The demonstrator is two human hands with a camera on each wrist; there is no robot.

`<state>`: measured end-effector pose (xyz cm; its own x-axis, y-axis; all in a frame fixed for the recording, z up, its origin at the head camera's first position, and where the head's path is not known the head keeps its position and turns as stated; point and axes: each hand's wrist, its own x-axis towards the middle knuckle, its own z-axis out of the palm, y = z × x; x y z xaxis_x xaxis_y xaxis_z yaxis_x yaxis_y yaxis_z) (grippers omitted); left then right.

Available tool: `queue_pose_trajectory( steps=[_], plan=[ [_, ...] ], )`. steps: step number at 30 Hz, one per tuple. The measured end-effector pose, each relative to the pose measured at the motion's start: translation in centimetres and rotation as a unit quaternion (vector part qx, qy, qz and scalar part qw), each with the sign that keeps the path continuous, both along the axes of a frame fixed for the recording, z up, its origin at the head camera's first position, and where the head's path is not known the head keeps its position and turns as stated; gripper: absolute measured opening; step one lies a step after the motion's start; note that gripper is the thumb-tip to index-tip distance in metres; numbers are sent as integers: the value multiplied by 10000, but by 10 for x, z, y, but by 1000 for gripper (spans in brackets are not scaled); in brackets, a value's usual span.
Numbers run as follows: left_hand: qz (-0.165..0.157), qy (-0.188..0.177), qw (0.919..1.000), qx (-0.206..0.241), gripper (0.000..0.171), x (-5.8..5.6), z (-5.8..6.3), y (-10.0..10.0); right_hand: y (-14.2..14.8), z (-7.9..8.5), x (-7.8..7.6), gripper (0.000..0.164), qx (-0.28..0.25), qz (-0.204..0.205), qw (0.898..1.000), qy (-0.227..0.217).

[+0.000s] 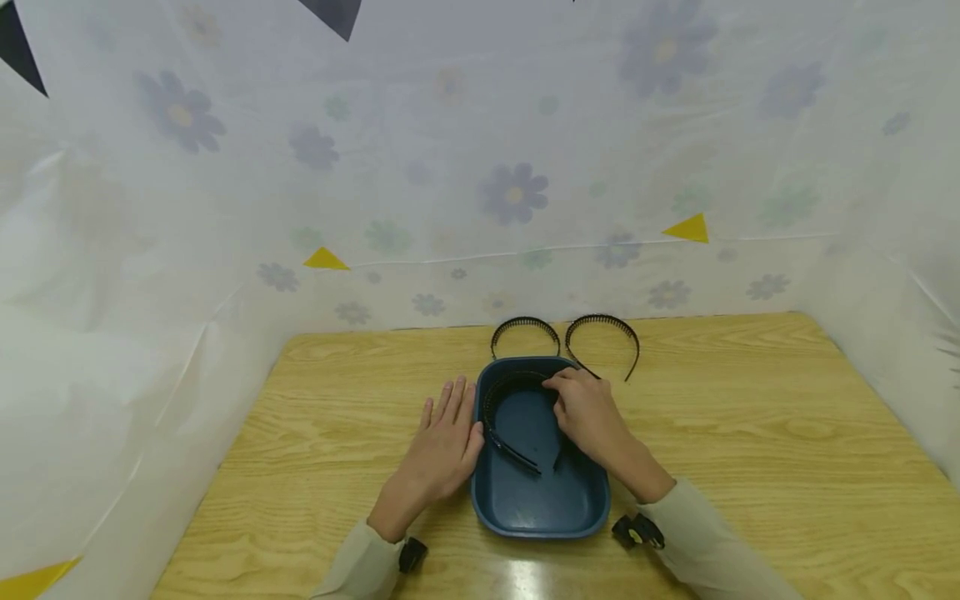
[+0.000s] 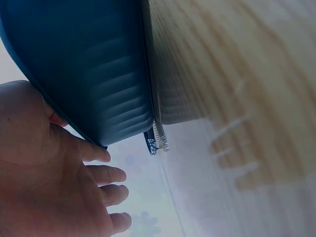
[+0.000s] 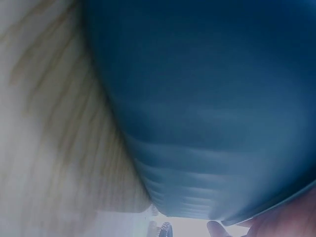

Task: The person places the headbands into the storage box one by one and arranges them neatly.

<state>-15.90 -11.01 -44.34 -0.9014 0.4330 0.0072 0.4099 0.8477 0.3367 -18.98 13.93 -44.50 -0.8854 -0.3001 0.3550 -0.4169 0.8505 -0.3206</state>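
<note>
A blue plastic basin [image 1: 540, 512] stands on the table in front of me. Inside it lies a black toothed headband [image 1: 513, 454], its curve toward the far end; whether a second one is stacked with it I cannot tell. My right hand [image 1: 592, 417] reaches over the right rim and pinches the headband near the top of its curve, covering part of its right side. With fingers straight, my left hand [image 1: 442, 446] lies along the basin's left side; the left wrist view shows that hand [image 2: 54, 168] against the rim.
Behind the basin, two more black headbands, a left one [image 1: 525, 320] and a right one [image 1: 637, 342], lie near the back edge of the wooden table [image 1: 750, 450]. A flower-patterned white sheet [image 1: 450, 167] rises behind and at the sides.
</note>
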Motion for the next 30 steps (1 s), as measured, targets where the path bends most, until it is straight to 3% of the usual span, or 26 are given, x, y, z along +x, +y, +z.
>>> queue_pose_trajectory(
  steps=[30],
  plan=[
    [22, 48, 10000, -23, 61, -1, -2, 0, 1, -2, 0, 27, 129, 123, 9997, 191]
  ],
)
